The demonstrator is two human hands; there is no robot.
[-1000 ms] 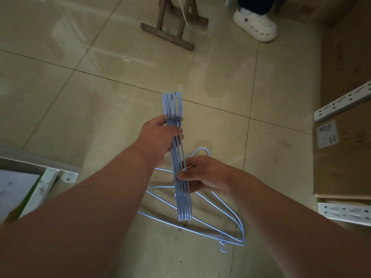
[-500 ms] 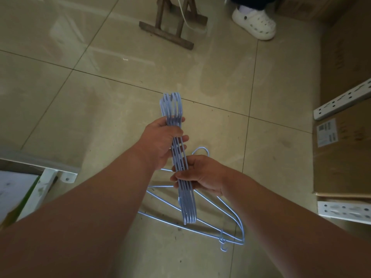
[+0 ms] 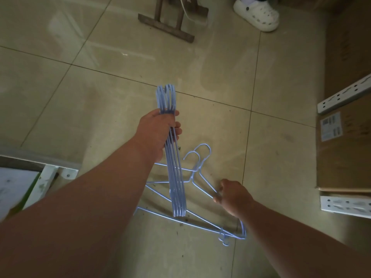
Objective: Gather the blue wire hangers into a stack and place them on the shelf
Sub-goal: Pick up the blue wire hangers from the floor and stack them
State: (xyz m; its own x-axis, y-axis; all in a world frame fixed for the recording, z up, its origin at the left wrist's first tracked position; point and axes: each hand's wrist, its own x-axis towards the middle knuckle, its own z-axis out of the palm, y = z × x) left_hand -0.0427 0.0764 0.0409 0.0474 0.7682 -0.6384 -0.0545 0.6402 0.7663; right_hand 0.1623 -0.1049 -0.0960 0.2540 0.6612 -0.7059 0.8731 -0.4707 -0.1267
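Observation:
My left hand (image 3: 158, 133) grips a stack of several blue wire hangers (image 3: 176, 187), held edge-on above the tiled floor with the hooks pointing away from me. Under the stack, more blue wire hangers (image 3: 202, 163) lie loose and overlapping on the floor. My right hand (image 3: 232, 195) is down at the floor to the right of the stack, its fingers pinched on the sloping wire of one loose hanger. A white shelf frame (image 3: 50, 177) shows at the left edge.
Cardboard boxes (image 3: 345, 153) with white perforated metal rails (image 3: 345, 97) stand along the right. A wooden stand's foot (image 3: 166, 27) and another person's white shoe (image 3: 257, 13) are at the top. Tiled floor lies between them.
My right hand has let go of the stack and dropped right and down to a loose hanger on the floor. My left hand keeps the stack, now held alone.

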